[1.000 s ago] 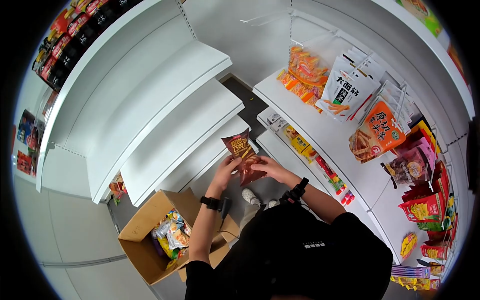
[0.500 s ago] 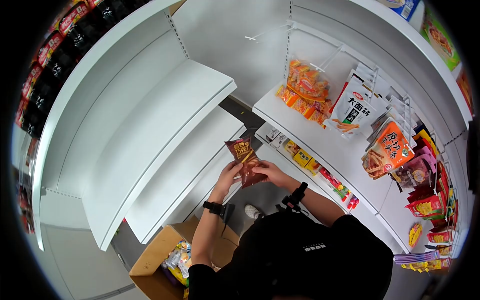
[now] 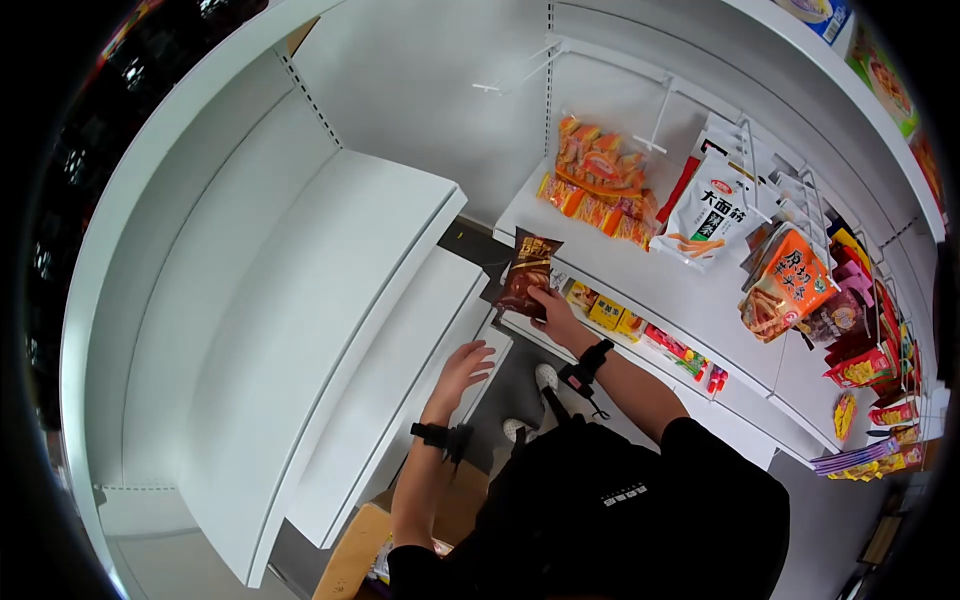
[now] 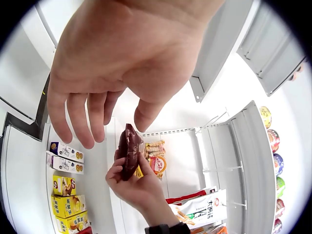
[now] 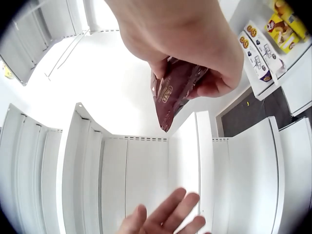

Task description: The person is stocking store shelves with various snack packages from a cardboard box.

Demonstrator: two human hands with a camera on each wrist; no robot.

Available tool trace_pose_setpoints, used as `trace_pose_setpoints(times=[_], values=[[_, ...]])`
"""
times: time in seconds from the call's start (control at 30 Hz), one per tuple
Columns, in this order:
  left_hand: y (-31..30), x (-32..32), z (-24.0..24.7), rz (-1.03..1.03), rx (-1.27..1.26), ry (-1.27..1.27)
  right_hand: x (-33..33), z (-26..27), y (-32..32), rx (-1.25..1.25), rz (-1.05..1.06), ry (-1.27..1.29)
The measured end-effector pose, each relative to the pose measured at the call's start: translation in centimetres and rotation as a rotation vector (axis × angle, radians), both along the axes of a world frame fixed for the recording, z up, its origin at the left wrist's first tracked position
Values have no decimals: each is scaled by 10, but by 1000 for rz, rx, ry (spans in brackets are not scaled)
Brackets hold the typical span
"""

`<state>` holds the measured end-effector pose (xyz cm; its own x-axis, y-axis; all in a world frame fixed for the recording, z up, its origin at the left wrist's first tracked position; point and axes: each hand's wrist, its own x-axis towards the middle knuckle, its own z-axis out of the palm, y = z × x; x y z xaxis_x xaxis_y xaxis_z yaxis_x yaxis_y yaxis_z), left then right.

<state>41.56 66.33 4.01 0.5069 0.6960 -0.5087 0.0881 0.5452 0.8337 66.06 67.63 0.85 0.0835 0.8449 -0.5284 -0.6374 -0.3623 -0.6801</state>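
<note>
White shelves (image 3: 340, 230) stand at left, a cardboard box (image 3: 350, 550) near their lower end, and just right of them the left hand (image 3: 461, 378) hovers, its grip spread. Further right, the right hand (image 3: 556, 318) has its grip pinching a brown snack bag (image 3: 527, 270) near the right-hand shelf (image 3: 640, 272), where orange packets (image 3: 598, 212) lie beside hanging pouches (image 3: 710, 212).

There is room to pass over the wide shelf (image 3: 335, 235); above the other shelf (image 3: 690, 300), metal hooks (image 3: 662, 110) and hanging bags (image 3: 705, 218) obstruct.
</note>
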Motion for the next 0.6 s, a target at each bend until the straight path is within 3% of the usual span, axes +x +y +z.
trace_pose_setpoints(times=[0.27,0.6], values=[[17,-16,4,50,-4,40,33,-49,113,-38,-180,55],[45,-16,12,102,28,41,49,-45,168,-47,-248,-87]])
